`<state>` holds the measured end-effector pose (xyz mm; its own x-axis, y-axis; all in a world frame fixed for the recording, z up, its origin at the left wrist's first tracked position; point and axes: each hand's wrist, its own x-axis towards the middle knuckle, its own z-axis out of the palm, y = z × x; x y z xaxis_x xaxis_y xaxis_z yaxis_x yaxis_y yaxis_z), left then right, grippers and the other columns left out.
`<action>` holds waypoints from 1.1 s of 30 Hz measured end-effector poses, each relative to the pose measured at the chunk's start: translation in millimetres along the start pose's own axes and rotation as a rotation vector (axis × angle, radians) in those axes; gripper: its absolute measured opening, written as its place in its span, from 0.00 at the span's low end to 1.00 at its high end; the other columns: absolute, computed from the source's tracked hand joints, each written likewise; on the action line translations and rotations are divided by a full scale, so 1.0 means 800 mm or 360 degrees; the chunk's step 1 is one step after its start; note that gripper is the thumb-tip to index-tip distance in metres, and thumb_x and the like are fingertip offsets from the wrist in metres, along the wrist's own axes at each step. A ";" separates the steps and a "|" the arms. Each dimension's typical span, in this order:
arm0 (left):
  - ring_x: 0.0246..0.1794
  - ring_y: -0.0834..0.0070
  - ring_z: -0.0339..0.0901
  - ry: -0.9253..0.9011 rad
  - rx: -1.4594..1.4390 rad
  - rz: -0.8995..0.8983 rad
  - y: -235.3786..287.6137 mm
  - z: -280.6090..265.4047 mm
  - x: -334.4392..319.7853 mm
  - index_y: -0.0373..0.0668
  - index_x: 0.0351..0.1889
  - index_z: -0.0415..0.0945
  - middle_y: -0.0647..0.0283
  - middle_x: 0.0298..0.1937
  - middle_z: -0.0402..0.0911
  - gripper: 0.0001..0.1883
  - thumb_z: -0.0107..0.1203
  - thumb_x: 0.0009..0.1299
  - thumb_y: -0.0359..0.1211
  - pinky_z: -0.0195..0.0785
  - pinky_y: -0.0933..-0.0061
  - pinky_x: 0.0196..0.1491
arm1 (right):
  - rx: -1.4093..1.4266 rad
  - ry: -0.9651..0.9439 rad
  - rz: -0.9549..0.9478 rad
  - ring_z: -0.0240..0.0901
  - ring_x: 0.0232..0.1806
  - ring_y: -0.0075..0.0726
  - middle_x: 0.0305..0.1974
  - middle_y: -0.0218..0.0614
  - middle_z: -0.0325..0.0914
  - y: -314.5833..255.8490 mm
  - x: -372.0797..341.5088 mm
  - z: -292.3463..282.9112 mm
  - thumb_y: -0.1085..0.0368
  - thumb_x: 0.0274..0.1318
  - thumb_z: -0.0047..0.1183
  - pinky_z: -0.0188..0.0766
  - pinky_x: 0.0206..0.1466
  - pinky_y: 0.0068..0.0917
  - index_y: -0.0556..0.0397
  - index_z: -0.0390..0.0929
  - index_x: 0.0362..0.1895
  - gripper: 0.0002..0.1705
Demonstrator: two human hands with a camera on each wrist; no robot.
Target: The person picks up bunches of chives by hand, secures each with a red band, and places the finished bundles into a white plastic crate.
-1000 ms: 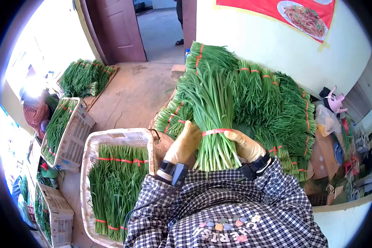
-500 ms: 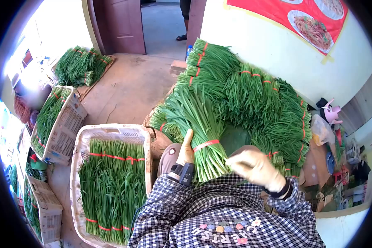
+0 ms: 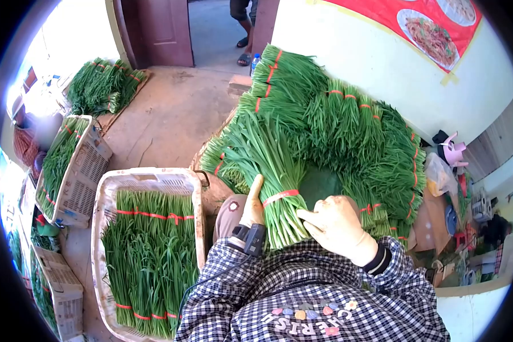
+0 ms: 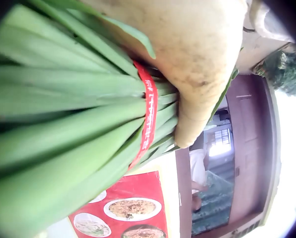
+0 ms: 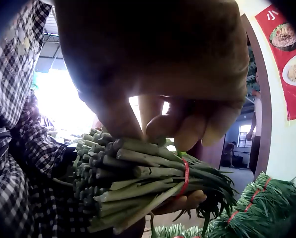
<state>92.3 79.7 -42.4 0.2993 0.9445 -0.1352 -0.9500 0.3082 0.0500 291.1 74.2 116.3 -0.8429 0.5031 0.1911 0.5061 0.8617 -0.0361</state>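
Note:
A banded bunch of garlic chives (image 3: 279,165) lies tilted in front of the person, leaves pointing away and pale cut stems toward the body. The gloved left hand (image 3: 253,210) holds it from the left side, thumb up beside the red printed band (image 4: 150,106). Over the stem ends, the gloved right hand (image 3: 337,229) has its fingers bent. In the right wrist view, its thumb and forefinger pinch at a stem (image 5: 150,148) on top of the bunch. The left palm and other fingers are mostly hidden under the bunch.
At the left stands a white plastic crate (image 3: 148,172) packed with banded bunches. Beyond it are another filled crate (image 3: 88,165) and a floor pile (image 3: 100,88). A large heap of bunches (image 3: 347,128) lies ahead, against the wall. Someone's legs (image 3: 244,25) show in the doorway.
The bunch has come down and tilted, its stems swinging right. My right hand has left the bunch's side at the band and moved to the stem ends. The left hand keeps its hold.

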 end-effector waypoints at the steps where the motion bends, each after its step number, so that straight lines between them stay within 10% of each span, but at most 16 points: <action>1: 0.59 0.47 0.82 -0.0025 -0.0076 -0.0047 0.002 -0.003 0.001 0.40 0.72 0.70 0.43 0.65 0.80 0.41 0.54 0.75 0.64 0.78 0.39 0.63 | -0.0055 -0.0010 -0.0015 0.74 0.30 0.46 0.26 0.36 0.74 0.001 0.002 0.003 0.60 0.56 0.62 0.71 0.38 0.44 0.42 0.85 0.45 0.12; 13: 0.60 0.50 0.82 -0.0048 -0.0121 0.0517 0.042 -0.017 -0.006 0.43 0.70 0.73 0.48 0.64 0.82 0.36 0.57 0.75 0.60 0.77 0.40 0.64 | -0.0249 -0.0081 0.0029 0.77 0.29 0.44 0.23 0.35 0.75 0.063 -0.043 0.063 0.63 0.48 0.58 0.74 0.36 0.41 0.44 0.69 0.17 0.13; 18: 0.60 0.45 0.80 -0.0303 -0.0358 0.0458 0.059 -0.019 -0.014 0.40 0.75 0.67 0.44 0.66 0.78 0.47 0.55 0.72 0.68 0.74 0.31 0.63 | 0.0883 0.0190 0.0312 0.82 0.32 0.48 0.30 0.38 0.85 0.079 -0.039 0.060 0.53 0.67 0.60 0.80 0.41 0.39 0.49 0.85 0.36 0.14; 22: 0.57 0.46 0.82 -0.0304 -0.0424 0.0513 0.053 -0.005 -0.016 0.41 0.75 0.68 0.45 0.65 0.79 0.45 0.55 0.72 0.66 0.77 0.34 0.60 | 0.0202 -0.0816 0.0271 0.81 0.28 0.35 0.30 0.33 0.85 0.056 -0.026 0.057 0.65 0.65 0.63 0.79 0.35 0.35 0.49 0.86 0.43 0.05; 24: 0.57 0.46 0.82 -0.0355 -0.0410 0.0506 0.051 -0.010 -0.013 0.39 0.74 0.68 0.45 0.65 0.80 0.46 0.56 0.72 0.67 0.77 0.34 0.60 | 0.1095 -0.0060 0.0776 0.84 0.31 0.34 0.33 0.33 0.86 0.046 -0.014 0.032 0.67 0.67 0.61 0.80 0.36 0.33 0.48 0.86 0.49 0.09; 26: 0.58 0.44 0.82 -0.0296 -0.0370 0.0406 0.052 -0.017 -0.013 0.38 0.72 0.70 0.45 0.65 0.81 0.46 0.56 0.71 0.66 0.76 0.34 0.62 | 0.0707 0.0481 0.0213 0.85 0.45 0.37 0.44 0.33 0.88 0.043 0.001 0.011 0.69 0.64 0.62 0.80 0.52 0.34 0.47 0.87 0.52 0.13; 28: 0.64 0.47 0.79 -0.0398 -0.0307 0.0418 0.050 -0.025 -0.006 0.44 0.76 0.66 0.45 0.69 0.77 0.41 0.52 0.76 0.63 0.77 0.35 0.64 | 0.0625 0.0490 -0.0090 0.78 0.60 0.43 0.52 0.34 0.86 0.023 0.013 -0.014 0.64 0.63 0.64 0.68 0.70 0.42 0.45 0.86 0.54 0.15; 33: 0.63 0.48 0.80 -0.0236 -0.0323 0.0424 0.043 -0.036 -0.001 0.41 0.74 0.68 0.44 0.68 0.78 0.42 0.52 0.75 0.64 0.78 0.39 0.64 | 0.0267 0.0392 -0.0280 0.71 0.68 0.46 0.60 0.36 0.81 0.002 0.031 0.015 0.61 0.62 0.62 0.57 0.78 0.48 0.44 0.86 0.53 0.15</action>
<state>57.0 86.4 -69.2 0.0348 0.9994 0.0015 -0.9902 0.0347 -0.1354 268.5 88.9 108.9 -0.8349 0.3322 0.4389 0.3025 0.9431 -0.1383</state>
